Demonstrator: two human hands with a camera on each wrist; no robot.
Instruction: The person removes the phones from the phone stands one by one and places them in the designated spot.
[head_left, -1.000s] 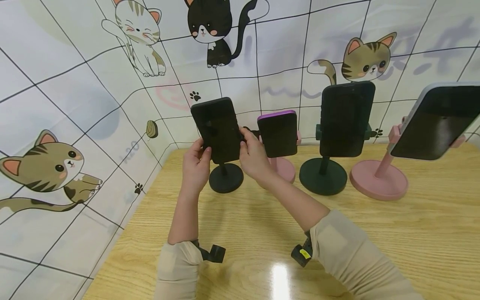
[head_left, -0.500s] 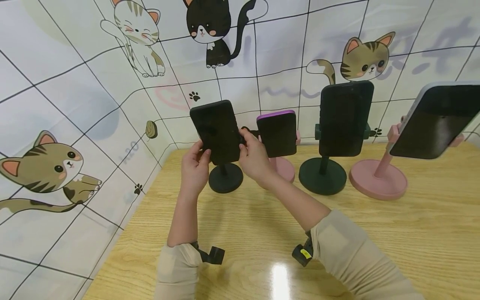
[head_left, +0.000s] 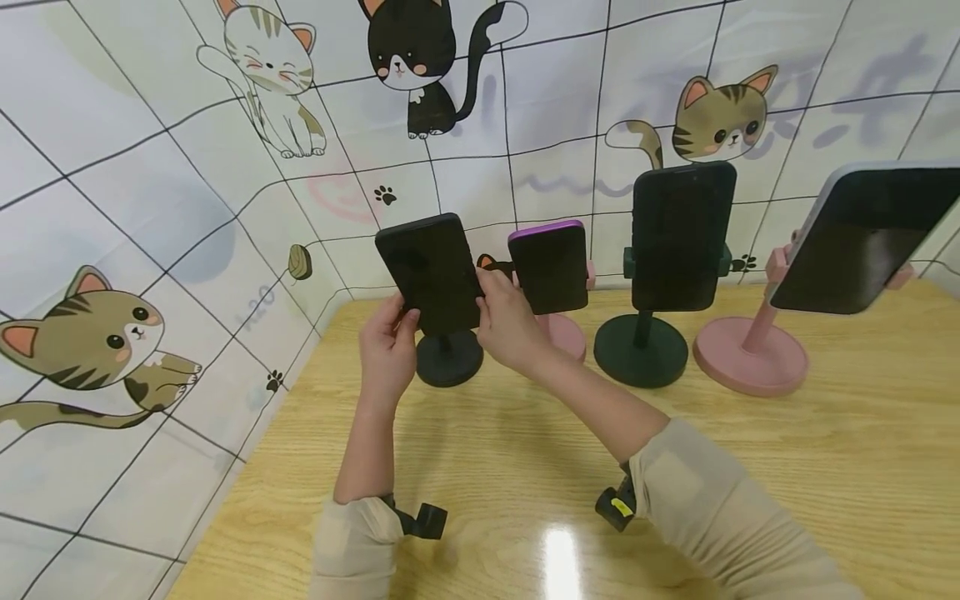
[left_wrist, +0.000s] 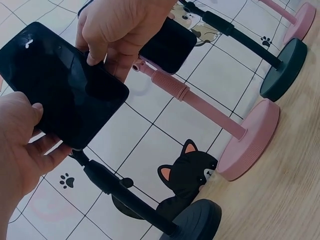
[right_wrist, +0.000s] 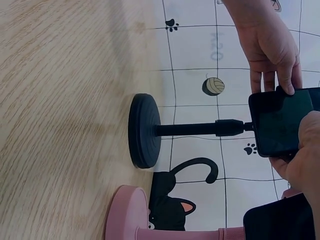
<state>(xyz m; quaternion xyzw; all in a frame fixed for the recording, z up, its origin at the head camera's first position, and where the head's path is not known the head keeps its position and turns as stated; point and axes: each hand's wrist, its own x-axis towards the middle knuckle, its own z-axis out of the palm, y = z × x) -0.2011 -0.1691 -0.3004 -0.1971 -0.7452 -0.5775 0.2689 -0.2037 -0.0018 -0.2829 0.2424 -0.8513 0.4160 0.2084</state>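
Note:
A black smartphone leans slightly on a black phone stand with a round base. My left hand grips its left edge, thumb on the front and fingers behind, as the left wrist view confirms. My right hand holds the opposite edge, partly covering the phone in the right wrist view. The stand's thin pole rises to the back of the phone; its holder is hidden behind the screen. Both hands stay well above the tabletop.
To the right, a small purple-edged phone sits on a pink stand, close to my right hand. Beyond it are a phone on a dark green stand and a white-edged phone on another pink stand. A cat-patterned sheet hangs behind.
The top of the black phone has come down a little, and both hands have lowered slightly with it. My grip is kept; the stand's base has stayed in place.

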